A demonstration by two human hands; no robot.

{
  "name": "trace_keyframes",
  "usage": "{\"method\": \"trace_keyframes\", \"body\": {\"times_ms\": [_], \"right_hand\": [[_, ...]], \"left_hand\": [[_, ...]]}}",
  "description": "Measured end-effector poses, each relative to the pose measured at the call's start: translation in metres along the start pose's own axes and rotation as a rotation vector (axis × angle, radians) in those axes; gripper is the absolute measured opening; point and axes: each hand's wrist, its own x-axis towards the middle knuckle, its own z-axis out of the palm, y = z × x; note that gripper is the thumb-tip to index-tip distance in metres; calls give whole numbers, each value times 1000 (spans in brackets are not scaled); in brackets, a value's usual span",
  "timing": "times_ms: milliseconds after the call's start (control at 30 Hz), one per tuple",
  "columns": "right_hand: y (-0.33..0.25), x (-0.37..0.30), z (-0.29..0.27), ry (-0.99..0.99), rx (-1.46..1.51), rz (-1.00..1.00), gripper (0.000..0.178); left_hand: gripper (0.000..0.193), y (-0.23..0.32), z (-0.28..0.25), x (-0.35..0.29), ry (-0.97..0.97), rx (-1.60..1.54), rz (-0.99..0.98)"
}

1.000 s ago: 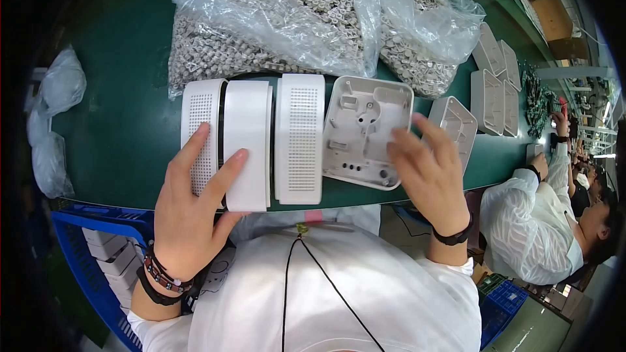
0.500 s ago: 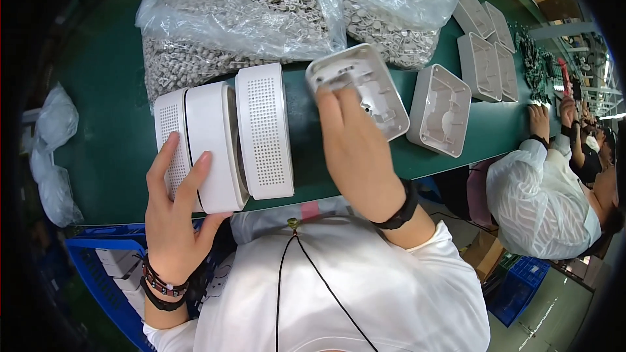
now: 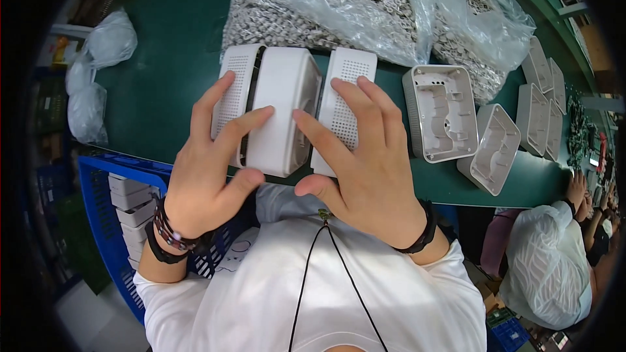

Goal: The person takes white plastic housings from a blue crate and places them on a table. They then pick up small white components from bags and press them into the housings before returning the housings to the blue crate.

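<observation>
Three white plastic housing parts stand side by side on the green table in front of me. My left hand (image 3: 208, 166) is spread over the perforated left part (image 3: 235, 91) and the smooth middle part (image 3: 277, 137), fingertips touching both. Over the perforated right part (image 3: 345, 117) lies my right hand (image 3: 372, 163), its fingers apart. Its index fingertip reaches the middle part's edge; other fingertips rest on the holes. Both thumbs stick out along the near side. Dark gaps separate the three parts. To the right, an open housing shell (image 3: 447, 114) lies with its hollow side up.
Large clear bags (image 3: 326, 6) of small grey parts lie behind. More open shells (image 3: 492, 150) sit rightward. A blue crate (image 3: 107, 221) holding white pieces stands at left below the table edge. Crumpled plastic bags (image 3: 88, 111) hang left. A co-worker (image 3: 548, 261) sits at right.
My right hand has let go of the open shell, now lying beside another shell, and come over to the right perforated part. My left hand stays on its two parts. The view has shifted.
</observation>
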Motion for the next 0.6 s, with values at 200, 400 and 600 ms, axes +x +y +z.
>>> {"method": "trace_keyframes", "body": {"times_ms": [200,400,600], "right_hand": [[10,-25,-1,78,79,174,35],[19,-47,-10,3,15,390,38],[17,-43,4,182,101,299,38]], "left_hand": [[44,-23,-2,1,-9,-17,-221],[39,-98,-32,-21,-104,56,-315],[42,-58,-37,13,83,409,-98]]}}
